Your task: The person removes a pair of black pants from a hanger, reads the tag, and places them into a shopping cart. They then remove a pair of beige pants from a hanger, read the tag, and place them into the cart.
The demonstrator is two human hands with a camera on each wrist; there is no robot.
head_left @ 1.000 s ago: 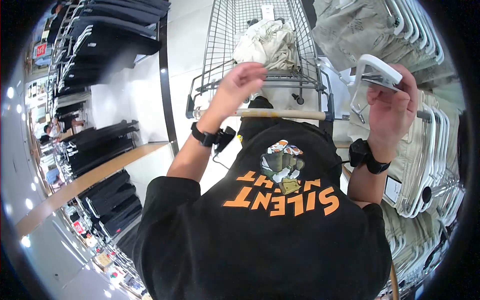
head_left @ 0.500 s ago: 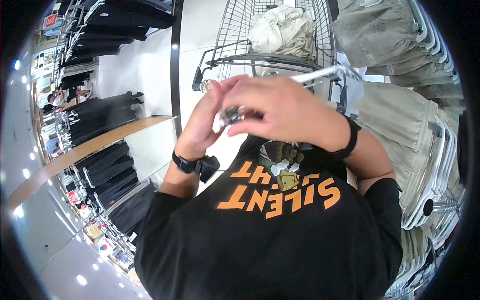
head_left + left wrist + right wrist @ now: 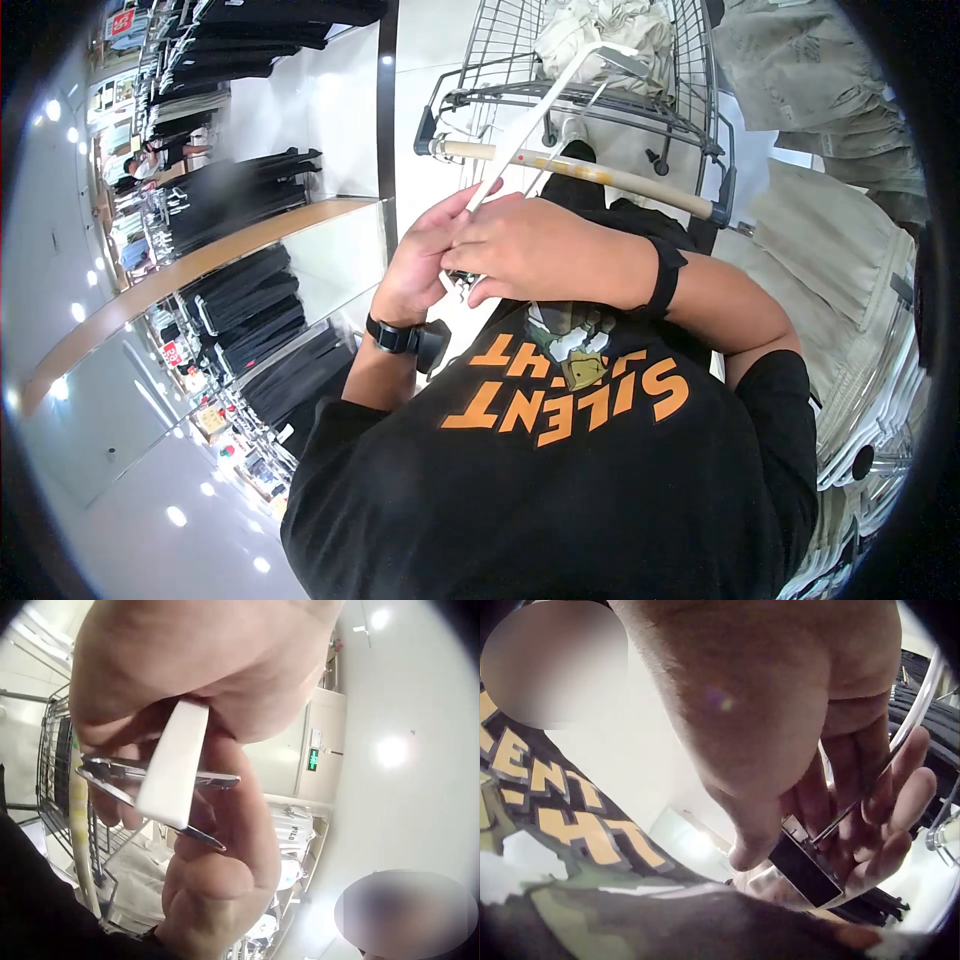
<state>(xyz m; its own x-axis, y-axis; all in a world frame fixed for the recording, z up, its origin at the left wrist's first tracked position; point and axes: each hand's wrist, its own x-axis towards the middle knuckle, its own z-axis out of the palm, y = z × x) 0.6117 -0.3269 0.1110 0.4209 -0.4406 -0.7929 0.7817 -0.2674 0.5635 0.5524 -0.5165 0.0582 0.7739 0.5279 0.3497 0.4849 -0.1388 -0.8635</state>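
Observation:
A white clip hanger (image 3: 540, 105) slants up and away from the person's hands, in front of the chest. My left hand (image 3: 413, 265) holds its near end from the left. Across from it, my right hand (image 3: 540, 250) grips the same end, its fingers overlapping the left ones. The left wrist view shows the white bar (image 3: 174, 765) between the hands, with a metal clip (image 3: 214, 780) at its end. In the right wrist view a dark-faced clip (image 3: 806, 870) sits by the right thumb. The fingers partly hide the near end.
Ahead is a wire shopping cart (image 3: 480, 95) with a pale handle bar (image 3: 640, 187) and a heap of cream clothes (image 3: 625, 35). Khaki garments (image 3: 820, 260) hang on racks at right. Dark garments (image 3: 240, 205) hang at left behind a wooden ledge (image 3: 250, 230).
The right hand has brought the hanger from the right-hand rack across to the left hand. Both hands now meet on it, and its far end has swung up toward the cart.

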